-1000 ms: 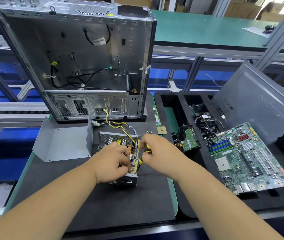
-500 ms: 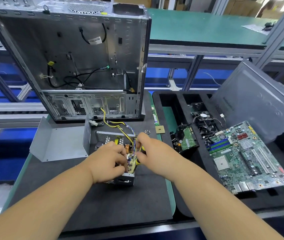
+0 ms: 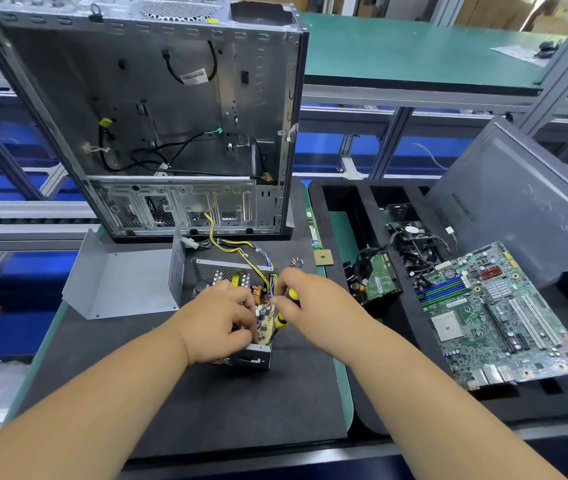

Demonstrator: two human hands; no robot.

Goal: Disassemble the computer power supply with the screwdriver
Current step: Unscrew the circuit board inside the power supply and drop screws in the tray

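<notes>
Opened power supply sits on the black mat of the table, just in front of the empty PC case, its removed cover lying to its left. Left hand is curled over the supply's near-left part, fingers gripping the circuit board edge. Right hand is closed round the yellow-black screwdriver, whose long axis slants down and left into the supply's right side; tip hidden. Supply lies directly between both hands, right hand nearer the board's right edge. Loose screws lie just behind the right hand. Likely still freeing the board.
</notes>
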